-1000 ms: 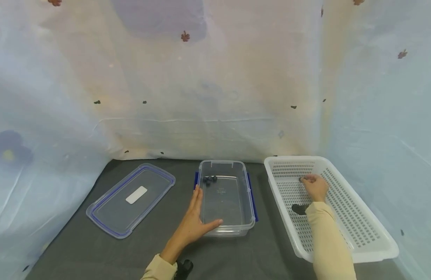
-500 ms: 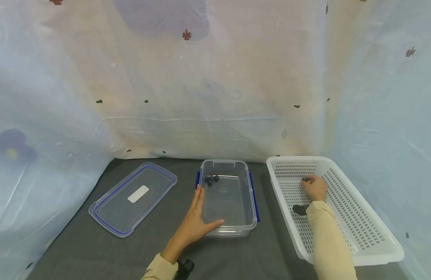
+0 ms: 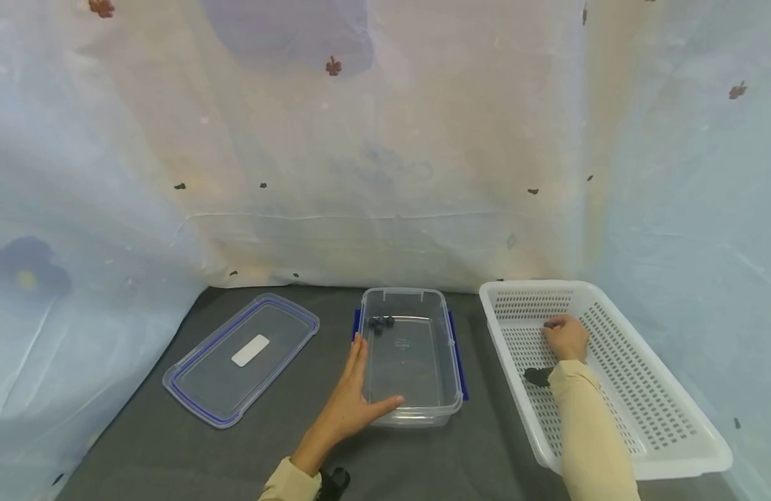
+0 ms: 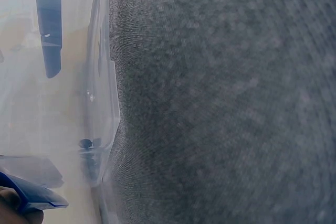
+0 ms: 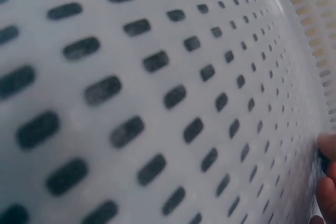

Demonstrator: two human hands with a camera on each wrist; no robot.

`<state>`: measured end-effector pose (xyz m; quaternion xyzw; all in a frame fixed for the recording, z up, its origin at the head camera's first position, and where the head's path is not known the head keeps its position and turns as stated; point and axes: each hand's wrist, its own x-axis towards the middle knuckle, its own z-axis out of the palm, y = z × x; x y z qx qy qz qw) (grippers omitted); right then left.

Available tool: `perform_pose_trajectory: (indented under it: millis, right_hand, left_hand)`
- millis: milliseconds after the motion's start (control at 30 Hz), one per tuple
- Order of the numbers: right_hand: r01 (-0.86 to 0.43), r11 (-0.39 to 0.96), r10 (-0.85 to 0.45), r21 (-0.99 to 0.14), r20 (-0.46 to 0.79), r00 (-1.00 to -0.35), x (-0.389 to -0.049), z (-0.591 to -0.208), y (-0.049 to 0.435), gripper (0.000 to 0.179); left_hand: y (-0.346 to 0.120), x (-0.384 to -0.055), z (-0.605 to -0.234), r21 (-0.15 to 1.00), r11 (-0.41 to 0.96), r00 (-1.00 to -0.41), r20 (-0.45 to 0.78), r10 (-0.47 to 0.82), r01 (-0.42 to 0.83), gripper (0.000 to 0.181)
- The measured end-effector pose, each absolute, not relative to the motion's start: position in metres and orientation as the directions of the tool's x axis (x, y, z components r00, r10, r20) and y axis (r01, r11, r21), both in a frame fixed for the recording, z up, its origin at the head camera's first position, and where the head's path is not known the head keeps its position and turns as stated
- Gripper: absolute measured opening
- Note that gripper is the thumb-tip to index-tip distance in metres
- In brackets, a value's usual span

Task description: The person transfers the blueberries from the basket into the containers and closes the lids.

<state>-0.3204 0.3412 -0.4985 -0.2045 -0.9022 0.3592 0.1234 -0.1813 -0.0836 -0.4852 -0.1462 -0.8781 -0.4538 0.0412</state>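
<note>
My left hand (image 3: 344,410) rests against the near left side of a clear plastic food container (image 3: 417,407), fingers straight and thumb spread over the near rim. In the left wrist view, its fingertips (image 4: 8,198) touch a blue side clip (image 4: 39,198). Several small dark round fruits, apparently blueberries (image 3: 380,323), lie in the container's far left part. Reaching into a white perforated basket (image 3: 673,459), my right hand (image 3: 568,339) pinches a small dark blueberry (image 3: 550,325) between thumb and fingers. The right wrist view shows only those fingertips (image 5: 328,187) at its edge, the berry mostly hidden.
A clear lid (image 3: 235,379) with a blue seal and a white label lies on the dark grey cloth (image 3: 141,452) at left. Pale patterned sheeting (image 3: 385,153) hangs behind and at both sides. The basket's raised rim stands around my right forearm.
The right hand stays at the same spot in the basket; its fingers shift slightly around the small dark berry. The left hand holds still. The whole view drifts a little.
</note>
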Motion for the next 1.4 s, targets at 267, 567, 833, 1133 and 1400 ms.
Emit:
perform_pose_trajectory:
  millis: [267,567,833,1133,1400]
  right_hand:
    - [0.264,0.657,0.464,-0.706,0.102,-0.880,-0.321,-0.497,0.341,0.030]
    - [0.183,0.636,0.491,-0.749,0.210,-0.846,-0.323,-0.483,0.337,0.029]
    - [0.092,0.617,0.489,-0.782,0.288,-0.824,-0.324,-0.463,0.336,0.031]
    - [0.002,0.605,0.465,-0.796,0.351,-0.813,-0.320,-0.436,0.331,0.034]
    - [-0.055,0.525,0.466,-0.849,0.341,-0.817,-0.311,-0.411,0.319,0.038]
  left_hand:
    - [-0.083,-0.181,-0.486,0.774,0.557,-0.953,0.215,0.214,0.300,0.119]
    - [-0.082,-0.182,-0.486,0.776,0.549,-0.950,0.228,0.214,0.310,0.117]
    - [-0.083,-0.182,-0.486,0.783,0.549,-0.955,0.205,0.212,0.290,0.119]
    - [-0.084,-0.182,-0.486,0.791,0.540,-0.956,0.201,0.215,0.288,0.118]
    - [-0.083,-0.181,-0.486,0.792,0.545,-0.959,0.189,0.212,0.276,0.118]
